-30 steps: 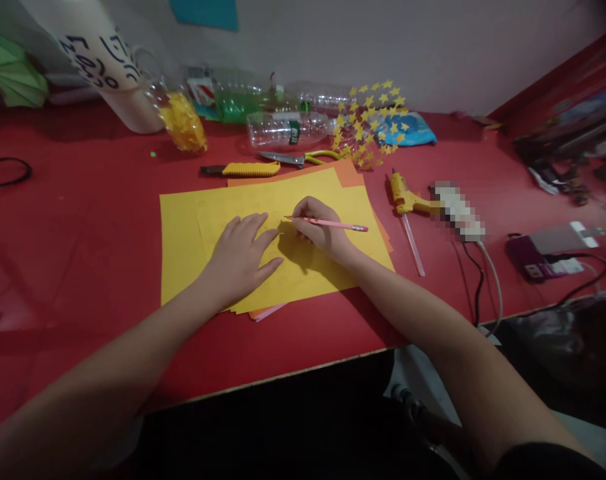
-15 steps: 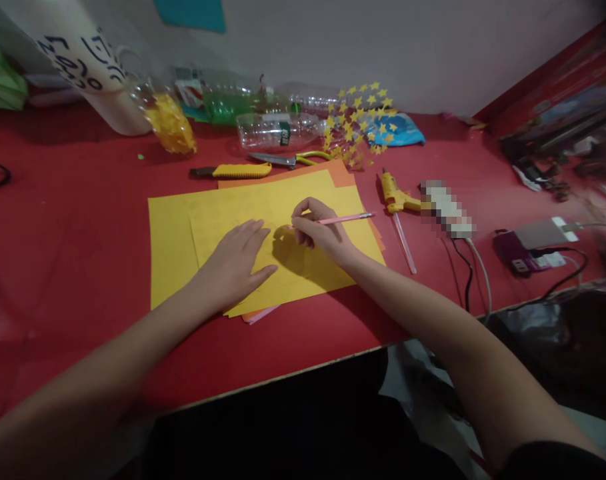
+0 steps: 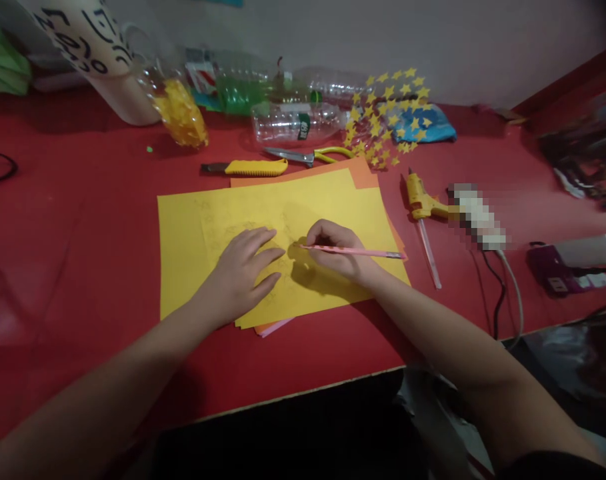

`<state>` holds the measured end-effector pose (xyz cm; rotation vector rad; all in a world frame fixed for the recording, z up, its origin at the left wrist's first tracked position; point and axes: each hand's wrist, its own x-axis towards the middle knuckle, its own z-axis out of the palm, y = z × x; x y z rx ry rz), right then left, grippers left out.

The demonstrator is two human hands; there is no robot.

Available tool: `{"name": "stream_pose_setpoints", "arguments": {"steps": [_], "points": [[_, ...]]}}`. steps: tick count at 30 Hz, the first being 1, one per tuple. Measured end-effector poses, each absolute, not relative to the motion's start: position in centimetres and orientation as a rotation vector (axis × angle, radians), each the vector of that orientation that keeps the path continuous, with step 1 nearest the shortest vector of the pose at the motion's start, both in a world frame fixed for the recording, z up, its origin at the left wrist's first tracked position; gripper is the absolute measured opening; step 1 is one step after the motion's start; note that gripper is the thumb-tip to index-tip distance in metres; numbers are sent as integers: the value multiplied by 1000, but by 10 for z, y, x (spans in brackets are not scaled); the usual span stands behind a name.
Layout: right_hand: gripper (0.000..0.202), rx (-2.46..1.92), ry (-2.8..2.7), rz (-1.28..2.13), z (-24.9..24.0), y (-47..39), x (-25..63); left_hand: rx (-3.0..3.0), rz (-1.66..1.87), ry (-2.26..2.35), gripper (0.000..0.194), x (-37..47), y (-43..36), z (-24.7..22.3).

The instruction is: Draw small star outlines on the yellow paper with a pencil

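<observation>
Yellow sheets (image 3: 183, 240) lie on the red table, with orange paper (image 3: 370, 175) showing from beneath. Faint pencil marks show on the top sheet. My left hand (image 3: 243, 270) rests on the yellow paper, its fingers spread and holding nothing. In my right hand (image 3: 340, 250) is a pink pencil (image 3: 367, 252), pinched near its tip. The tip points left and is close to the paper, right of my left fingers; whether it touches is too small to tell.
Behind the paper are a yellow cutter (image 3: 257, 167), scissors (image 3: 307, 157), clear bottles (image 3: 283, 125) and gold stars (image 3: 383, 123). A glue gun (image 3: 423, 200) and a power bank (image 3: 557, 267) lie at right. A white cup (image 3: 123, 97) stands back left.
My right hand has moved toward the table's front edge, and the pencil now lies flatter, its eraser end lower. My left fingers have spread more. The camera view has shifted slightly.
</observation>
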<state>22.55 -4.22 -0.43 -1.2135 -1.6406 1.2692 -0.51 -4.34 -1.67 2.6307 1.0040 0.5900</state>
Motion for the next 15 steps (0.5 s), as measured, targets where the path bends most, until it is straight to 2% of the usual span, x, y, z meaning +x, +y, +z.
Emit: {"name": "stream_pose_setpoints", "arguments": {"steps": [6, 15], "points": [[9, -1231, -1705, 1184, 2, -45, 224, 2603, 619, 999, 30, -5, -45, -15], [7, -1244, -1759, 1181, 5, -51, 226, 2581, 619, 1013, 29, -6, -46, -14]]}}
